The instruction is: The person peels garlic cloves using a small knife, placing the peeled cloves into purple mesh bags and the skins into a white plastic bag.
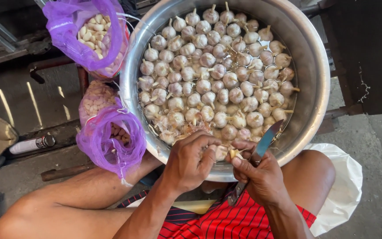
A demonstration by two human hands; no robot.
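1. At the bottom of the frame sit the person's bare knees and red striped shorts (pixel 226 221), with a white plastic sheet (pixel 345 186) at lower right.
2. Just above, the left hand (pixel 189 161) and right hand (pixel 261 175) meet over the near rim of the bowl. The left fingers (pixel 208 150) are curled around a pale garlic bulb (pixel 221 152), which lies between both hands.
3. The right fingers grip a knife with a bluish steel blade (pixel 266 140), its tip pointing to upper right, and the thumb presses a loose clove (pixel 234 153) just beside the bulb.
4. Beyond, a large round metal bowl (pixel 308 66) is filled with whole garlic bulbs (pixel 217 71).
5. At left, two purple mesh bags (pixel 111 137) hold peeled cloves.
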